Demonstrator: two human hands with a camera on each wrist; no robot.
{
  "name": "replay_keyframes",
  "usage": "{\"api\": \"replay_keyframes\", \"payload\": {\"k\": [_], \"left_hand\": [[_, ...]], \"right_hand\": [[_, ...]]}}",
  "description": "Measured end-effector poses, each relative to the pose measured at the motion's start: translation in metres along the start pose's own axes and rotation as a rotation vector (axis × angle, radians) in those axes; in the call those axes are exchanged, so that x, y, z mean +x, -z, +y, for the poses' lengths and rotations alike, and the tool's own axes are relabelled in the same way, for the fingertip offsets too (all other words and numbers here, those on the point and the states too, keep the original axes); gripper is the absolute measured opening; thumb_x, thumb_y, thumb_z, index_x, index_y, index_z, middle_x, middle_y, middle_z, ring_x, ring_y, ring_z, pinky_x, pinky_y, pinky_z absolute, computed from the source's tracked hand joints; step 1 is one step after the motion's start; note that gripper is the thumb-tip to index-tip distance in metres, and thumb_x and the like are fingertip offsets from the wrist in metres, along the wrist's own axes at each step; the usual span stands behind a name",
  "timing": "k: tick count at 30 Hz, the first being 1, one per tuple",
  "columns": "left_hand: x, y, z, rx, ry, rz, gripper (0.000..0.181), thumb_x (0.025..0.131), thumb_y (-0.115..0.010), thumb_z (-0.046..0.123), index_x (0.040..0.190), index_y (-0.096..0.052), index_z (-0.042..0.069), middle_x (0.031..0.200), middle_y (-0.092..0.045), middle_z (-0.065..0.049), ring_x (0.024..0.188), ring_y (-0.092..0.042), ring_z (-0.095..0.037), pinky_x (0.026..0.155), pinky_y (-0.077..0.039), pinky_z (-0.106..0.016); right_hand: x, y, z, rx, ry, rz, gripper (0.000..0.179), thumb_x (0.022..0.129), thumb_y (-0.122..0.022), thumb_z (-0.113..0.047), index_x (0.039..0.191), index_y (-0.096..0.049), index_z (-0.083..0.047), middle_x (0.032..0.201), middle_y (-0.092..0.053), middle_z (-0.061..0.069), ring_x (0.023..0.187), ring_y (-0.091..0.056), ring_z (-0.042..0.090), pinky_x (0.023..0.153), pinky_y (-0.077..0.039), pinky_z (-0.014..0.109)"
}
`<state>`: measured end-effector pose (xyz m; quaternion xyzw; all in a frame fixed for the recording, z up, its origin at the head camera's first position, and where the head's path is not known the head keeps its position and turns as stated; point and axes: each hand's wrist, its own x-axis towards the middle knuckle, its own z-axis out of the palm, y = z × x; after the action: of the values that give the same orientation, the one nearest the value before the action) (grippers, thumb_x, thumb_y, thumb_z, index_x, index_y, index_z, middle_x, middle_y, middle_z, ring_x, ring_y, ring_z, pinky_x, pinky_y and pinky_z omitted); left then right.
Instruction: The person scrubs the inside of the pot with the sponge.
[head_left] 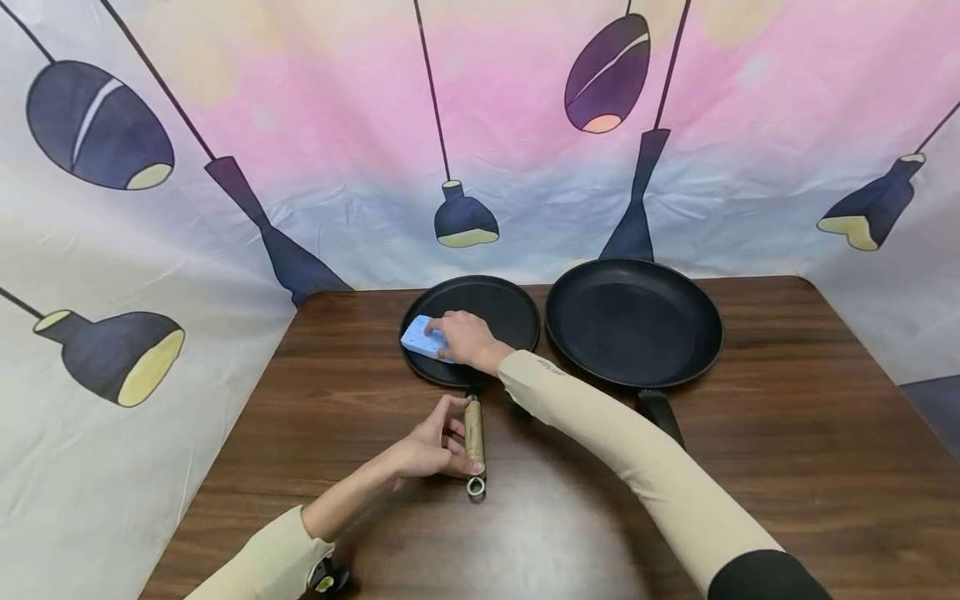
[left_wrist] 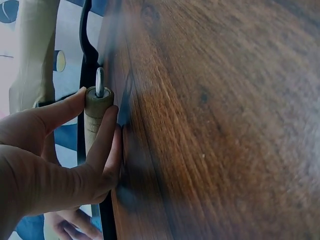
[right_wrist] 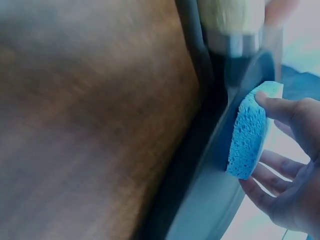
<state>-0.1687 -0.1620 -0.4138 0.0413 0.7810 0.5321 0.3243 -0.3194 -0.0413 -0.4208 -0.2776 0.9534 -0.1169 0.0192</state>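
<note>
The step in hand appears to be wiping the cooking surface of the smaller pan (head_left: 498, 308) with a blue sponge (head_left: 422, 337) while its handle is steadied. The smaller pan lies at the far side of the counter (head_left: 337, 392), its wooden handle (head_left: 474, 427) directed toward the person. The right hand (head_left: 467, 337) grips the sponge, thumb and fingers spread along its edges, over the left part of that pan. The left hand (head_left: 433, 439) holds the wooden handle between thumb and fingers, close to the metal hanging ring (head_left: 476, 487). The next move likely calls for moving the sponge across the remaining surface under even pressure, with the handle held firm so that the pan does not turn. Count of items: two pans, the second being the larger pan (head_left: 633, 321) just to the right, untouched; two handles, one wooden and one black handle (head_left: 660, 415); one sponge; one hanging ring; two hands.
</note>
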Motion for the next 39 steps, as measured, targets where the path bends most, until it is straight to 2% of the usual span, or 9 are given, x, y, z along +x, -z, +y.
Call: {"api": "replay_keyframes", "payload": {"k": [7, 12, 19, 22, 29, 34, 39], "left_hand": [[0.001, 0.000, -0.003, 0.036, -0.024, 0.030, 0.091, 0.078, -0.089, 0.007, 0.150, -0.032, 0.012, 0.121, -0.052, -0.015, 0.091, -0.065, -0.018, 0.072, -0.057, -0.026], [0.001, -0.001, -0.006, 0.040, -0.037, 0.037, 0.091, 0.078, -0.089, 0.008, 0.149, -0.033, 0.013, 0.121, -0.052, -0.015, 0.091, -0.066, -0.017, 0.073, -0.056, -0.026], [0.001, -0.004, -0.005, 0.035, -0.042, 0.041, 0.091, 0.078, -0.089, 0.008, 0.150, -0.033, 0.013, 0.121, -0.052, -0.016, 0.091, -0.066, -0.018, 0.073, -0.056, -0.025], [0.001, -0.003, -0.006, 0.034, -0.049, 0.045, 0.091, 0.077, -0.089, 0.007, 0.149, -0.033, 0.013, 0.121, -0.051, -0.016, 0.091, -0.066, -0.018, 0.073, -0.055, -0.025], [-0.001, -0.002, -0.004, 0.037, -0.034, 0.048, 0.093, 0.077, -0.089, 0.007, 0.150, -0.032, 0.015, 0.121, -0.050, -0.016, 0.092, -0.066, -0.018, 0.073, -0.056, -0.025], [-0.001, -0.002, -0.003, 0.036, -0.026, 0.048, 0.093, 0.078, -0.089, 0.007, 0.150, -0.031, 0.015, 0.120, -0.050, -0.015, 0.092, -0.065, -0.018, 0.074, -0.055, -0.025], [-0.002, -0.002, -0.002, 0.005, -0.047, 0.031, 0.094, 0.078, -0.087, 0.002, 0.150, -0.028, 0.012, 0.120, -0.048, -0.015, 0.089, -0.066, -0.017, 0.073, -0.056, -0.025]], "right_hand": [[0.027, -0.007, 0.007, -0.127, -0.029, -0.013, 0.044, 0.105, -0.060, -0.030, 0.148, -0.052, -0.026, 0.141, -0.061, 0.004, 0.125, -0.060, 0.023, 0.098, -0.058, 0.035], [0.035, -0.007, 0.015, -0.145, -0.075, -0.007, 0.045, 0.106, -0.057, -0.031, 0.150, -0.049, -0.025, 0.140, -0.059, 0.006, 0.127, -0.058, 0.024, 0.100, -0.057, 0.036], [0.035, -0.004, 0.035, -0.125, -0.186, 0.014, 0.048, 0.107, -0.055, -0.032, 0.153, -0.045, -0.024, 0.140, -0.056, 0.011, 0.129, -0.055, 0.028, 0.105, -0.052, 0.042], [0.033, -0.002, 0.046, -0.118, -0.226, 0.030, 0.044, 0.107, -0.054, -0.030, 0.149, -0.047, -0.021, 0.138, -0.055, 0.014, 0.128, -0.054, 0.031, 0.105, -0.051, 0.045], [0.023, 0.012, 0.071, -0.157, -0.316, -0.028, 0.032, 0.108, -0.051, -0.017, 0.140, -0.049, -0.013, 0.137, -0.056, 0.018, 0.129, -0.054, 0.036, 0.108, -0.049, 0.049], [0.019, 0.020, 0.083, -0.140, -0.306, -0.054, 0.033, 0.107, -0.052, -0.016, 0.140, -0.051, -0.015, 0.135, -0.059, 0.017, 0.125, -0.056, 0.035, 0.104, -0.053, 0.048], [0.010, 0.026, 0.087, -0.094, -0.288, -0.055, 0.038, 0.102, -0.063, -0.020, 0.140, -0.054, -0.017, 0.134, -0.061, 0.016, 0.121, -0.058, 0.034, 0.100, -0.055, 0.049]]}}
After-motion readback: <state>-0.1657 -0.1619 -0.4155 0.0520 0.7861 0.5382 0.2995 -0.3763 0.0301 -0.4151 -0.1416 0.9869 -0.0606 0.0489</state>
